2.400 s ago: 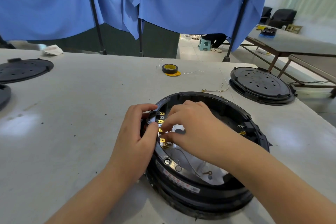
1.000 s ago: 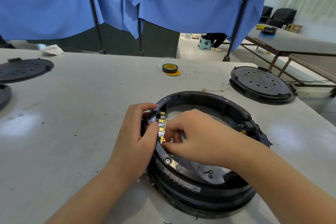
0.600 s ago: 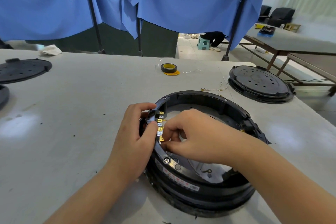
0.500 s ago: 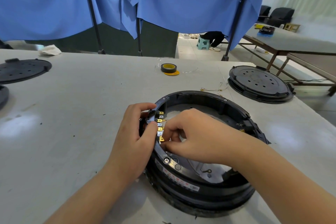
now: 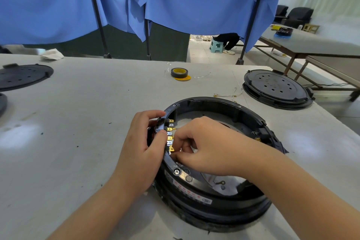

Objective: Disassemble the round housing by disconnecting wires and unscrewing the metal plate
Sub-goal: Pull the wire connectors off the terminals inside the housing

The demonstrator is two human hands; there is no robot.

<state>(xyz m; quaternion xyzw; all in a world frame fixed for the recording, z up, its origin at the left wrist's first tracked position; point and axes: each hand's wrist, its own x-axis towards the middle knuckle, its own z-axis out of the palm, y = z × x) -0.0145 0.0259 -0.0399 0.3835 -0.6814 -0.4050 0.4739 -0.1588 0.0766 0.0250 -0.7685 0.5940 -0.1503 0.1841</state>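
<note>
Grey worktable's got the round housing (image 5: 214, 161) sitting near me, my left hand (image 5: 142, 154) curled around its rim while my right hand (image 5: 206, 146) pinches something at the brass terminals (image 5: 170, 136), and yanking sideways could bend one.

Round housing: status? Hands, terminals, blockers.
Left hand grips round housing rim at terminal strip. Right hand inside, fingers curled at lowest terminals; grasp hidden. No blockers visible.
</note>
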